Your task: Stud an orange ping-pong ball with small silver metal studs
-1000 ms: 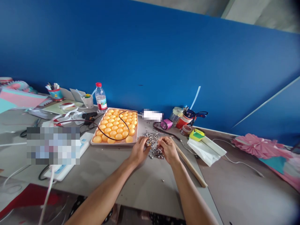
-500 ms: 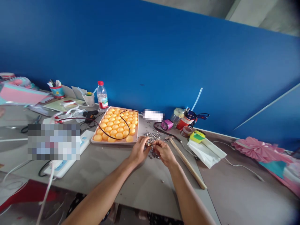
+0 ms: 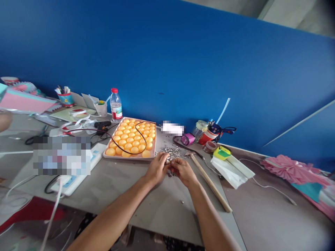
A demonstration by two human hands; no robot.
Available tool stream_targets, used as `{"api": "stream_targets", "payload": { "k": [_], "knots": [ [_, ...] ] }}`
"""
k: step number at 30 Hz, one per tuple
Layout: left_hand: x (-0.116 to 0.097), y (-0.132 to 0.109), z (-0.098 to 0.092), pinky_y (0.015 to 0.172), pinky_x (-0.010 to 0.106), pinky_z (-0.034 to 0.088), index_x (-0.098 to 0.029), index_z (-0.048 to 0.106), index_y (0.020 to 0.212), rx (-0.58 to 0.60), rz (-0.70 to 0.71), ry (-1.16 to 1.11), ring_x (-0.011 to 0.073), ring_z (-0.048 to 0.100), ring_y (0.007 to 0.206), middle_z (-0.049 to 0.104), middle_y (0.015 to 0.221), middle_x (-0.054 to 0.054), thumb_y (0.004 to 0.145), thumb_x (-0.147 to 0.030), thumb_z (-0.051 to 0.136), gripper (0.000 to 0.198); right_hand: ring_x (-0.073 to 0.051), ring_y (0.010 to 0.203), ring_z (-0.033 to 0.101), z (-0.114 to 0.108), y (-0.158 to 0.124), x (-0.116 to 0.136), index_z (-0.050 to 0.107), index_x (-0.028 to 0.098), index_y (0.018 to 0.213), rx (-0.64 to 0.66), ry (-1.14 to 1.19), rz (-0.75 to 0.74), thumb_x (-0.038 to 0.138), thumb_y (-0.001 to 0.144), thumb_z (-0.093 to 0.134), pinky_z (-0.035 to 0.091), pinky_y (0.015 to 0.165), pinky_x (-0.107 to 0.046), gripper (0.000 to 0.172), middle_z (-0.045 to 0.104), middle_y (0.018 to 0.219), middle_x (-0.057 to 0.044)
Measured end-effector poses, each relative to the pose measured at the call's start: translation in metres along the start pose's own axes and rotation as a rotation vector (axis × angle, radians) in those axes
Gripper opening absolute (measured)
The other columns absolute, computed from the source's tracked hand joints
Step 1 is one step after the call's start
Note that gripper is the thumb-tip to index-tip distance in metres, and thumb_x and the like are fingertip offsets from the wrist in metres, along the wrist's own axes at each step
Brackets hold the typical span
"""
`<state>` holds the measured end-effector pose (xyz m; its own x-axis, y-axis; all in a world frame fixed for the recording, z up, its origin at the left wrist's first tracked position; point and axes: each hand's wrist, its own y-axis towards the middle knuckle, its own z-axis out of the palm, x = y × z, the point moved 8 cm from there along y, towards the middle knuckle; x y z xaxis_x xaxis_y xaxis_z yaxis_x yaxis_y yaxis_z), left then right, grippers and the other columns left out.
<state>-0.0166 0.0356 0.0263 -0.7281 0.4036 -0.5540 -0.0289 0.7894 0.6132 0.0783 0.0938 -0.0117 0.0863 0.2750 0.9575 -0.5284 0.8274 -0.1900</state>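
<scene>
Close together over a heap of small shiny metal pieces (image 3: 171,151), my two hands meet at the fingertips. My left hand (image 3: 157,169) is closed, its thumb and fingers curled round something small and shiny that they mostly hide. Against it my right hand (image 3: 184,172) makes a pinch; what is between its fingers is too small to name. Just left of the hands lies a shallow tray (image 3: 131,158) filled with orange balls (image 3: 129,140), a dark cable looping across it. To the right, a hammer (image 3: 210,183) with a wooden handle lies on the table.
A bottle (image 3: 116,107) stands behind the tray. A white power strip (image 3: 78,174) lies left. Right of the heap are a purple object (image 3: 187,139), a glass jar (image 3: 201,129), a red cup (image 3: 207,136) and a yellow-green tape dispenser (image 3: 222,152). Another person's hand (image 3: 5,120) shows far left.
The view has shifted slightly. My hands stay together over the metal pieces with small finger movements. At the far left, another person's hand has come further into view.
</scene>
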Motion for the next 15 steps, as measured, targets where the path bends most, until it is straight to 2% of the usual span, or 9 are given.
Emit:
{"api": "stream_targets", "payload": {
  "k": [5, 11, 15],
  "knots": [
    [-0.002, -0.001, -0.001, 0.092, 0.038, 0.045, -0.021, 0.042, 0.122, 0.026, 0.002, -0.009, 0.0212, 0.049, 0.107, 0.049, 0.114, 0.009, 0.078, -0.007, 0.045, 0.046, -0.009, 0.045, 0.046, -0.001, 0.001, -0.002, 0.053, 0.017, 0.062, -0.014, -0.07, -0.015, 0.034, 0.057, 0.071, 0.032, 0.046, -0.023, 0.025, 0.054, 0.048, 0.004],
    [-0.004, -0.001, -0.002, 0.089, 0.037, 0.046, -0.02, 0.046, 0.119, 0.018, -0.018, -0.013, 0.0214, 0.052, 0.103, 0.05, 0.111, 0.01, 0.08, -0.011, 0.048, 0.04, -0.01, 0.041, 0.045, -0.008, -0.001, 0.003, 0.051, 0.018, 0.062, -0.162, -0.254, -0.108, 0.031, 0.06, 0.064, 0.03, 0.044, -0.023, 0.018, 0.052, 0.042, 0.004],
    [-0.003, 0.003, -0.004, 0.087, 0.036, 0.047, -0.018, 0.046, 0.117, -0.017, -0.063, -0.092, 0.0192, 0.054, 0.096, 0.051, 0.108, 0.01, 0.082, -0.017, 0.05, 0.035, -0.01, 0.043, 0.043, -0.012, -0.001, 0.015, 0.052, 0.019, 0.066, -0.14, -0.3, -0.166, 0.032, 0.066, 0.06, 0.032, 0.046, -0.023, 0.015, 0.051, 0.047, 0.005]
  ]
}}
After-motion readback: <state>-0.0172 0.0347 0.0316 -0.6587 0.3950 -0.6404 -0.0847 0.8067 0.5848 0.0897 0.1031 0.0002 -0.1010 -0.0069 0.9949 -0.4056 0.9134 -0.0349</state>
